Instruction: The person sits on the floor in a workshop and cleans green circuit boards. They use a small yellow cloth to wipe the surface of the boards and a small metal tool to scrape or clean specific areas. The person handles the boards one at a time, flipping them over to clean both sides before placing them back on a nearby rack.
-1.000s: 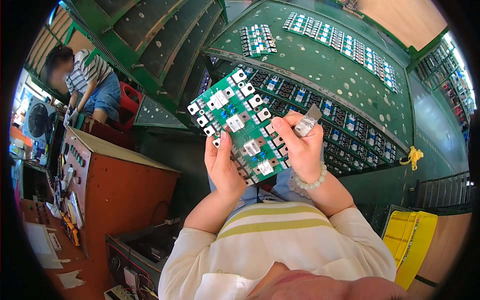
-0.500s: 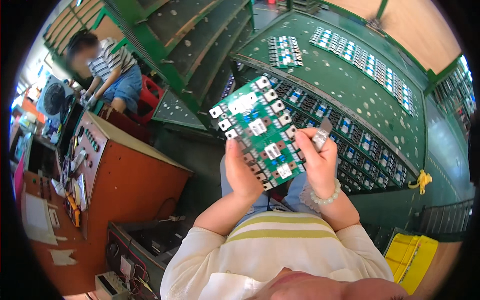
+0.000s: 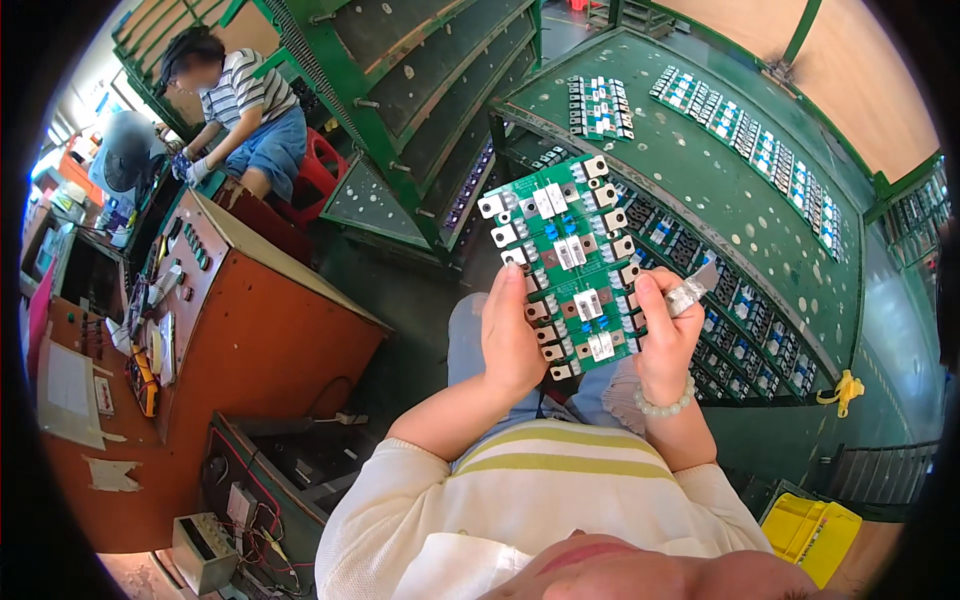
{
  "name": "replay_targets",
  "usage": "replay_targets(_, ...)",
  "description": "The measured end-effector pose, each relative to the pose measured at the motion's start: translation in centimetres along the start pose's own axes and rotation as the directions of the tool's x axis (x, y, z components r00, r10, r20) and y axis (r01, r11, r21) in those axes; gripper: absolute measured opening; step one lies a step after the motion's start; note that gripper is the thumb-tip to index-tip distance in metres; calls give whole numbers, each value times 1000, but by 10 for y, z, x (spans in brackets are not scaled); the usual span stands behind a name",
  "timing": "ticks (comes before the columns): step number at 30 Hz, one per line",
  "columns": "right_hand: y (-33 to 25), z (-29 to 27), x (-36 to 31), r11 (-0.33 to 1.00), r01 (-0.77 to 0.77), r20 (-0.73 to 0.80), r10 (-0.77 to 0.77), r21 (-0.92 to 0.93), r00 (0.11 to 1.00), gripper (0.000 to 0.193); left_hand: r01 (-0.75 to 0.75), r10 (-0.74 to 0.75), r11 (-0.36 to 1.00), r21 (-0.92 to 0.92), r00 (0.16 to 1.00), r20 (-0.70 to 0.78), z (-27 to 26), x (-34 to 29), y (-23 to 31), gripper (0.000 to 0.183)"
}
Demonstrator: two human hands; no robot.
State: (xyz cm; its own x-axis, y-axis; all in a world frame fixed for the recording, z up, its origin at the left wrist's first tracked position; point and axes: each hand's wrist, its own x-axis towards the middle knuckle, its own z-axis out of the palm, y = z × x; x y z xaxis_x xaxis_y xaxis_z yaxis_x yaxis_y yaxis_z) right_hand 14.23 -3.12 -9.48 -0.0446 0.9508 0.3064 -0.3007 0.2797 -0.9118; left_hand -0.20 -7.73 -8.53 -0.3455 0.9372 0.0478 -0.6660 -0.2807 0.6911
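A green circuit board (image 3: 575, 274) is held up in front of my lap, tilted, with rows of black parts with metal tabs along both long edges and white blocks down its middle. My left hand (image 3: 514, 338) is closed on its left edge, thumb on top near a tab. On the right edge my right hand (image 3: 664, 340) is also closed, its thumb against the board. That same hand keeps a short flat blade with a silvery wrapped handle (image 3: 686, 295) between its fingers, pointing away from the board. The fingers under the board are hidden.
Ahead stands a green rack (image 3: 690, 150) with similar boards on top and several more on lower levels. To the left is an orange-brown bench (image 3: 270, 345) with tools. Beyond it sits a person (image 3: 245, 110) in a striped shirt. A yellow bin (image 3: 812, 540) stands at lower right.
The board has turned more upright and shifted right in the picture, with both hands moving along with it. The whole view has shifted slightly too.
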Motion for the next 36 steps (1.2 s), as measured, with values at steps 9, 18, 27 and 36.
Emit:
replay_targets(9, -13, -6, -4, 977, -159, -60, 169, 140, 984, 13, -58, 45, 995, 76, 987, 155, -19, 22, 8, 32)
replay_targets(18, -9, -15, -7, 998, -53, -28, 55, 45, 998, 11, -29, 10, 985, 168, 993, 117, -16, 23, 13, 28)
replay_targets(27, -1, -15, -7, 999, -36, -3, 36, -15, 999, 12, -28, 28, 962, 271, 1000, 5, -13, 29, 9, 27)
replay_targets(36, -9, -20, -6, 933, -334, 151, 314, 136, 937, 29, -125, 132, 988, 88, 987, -87, -18, 39, 7, 22)
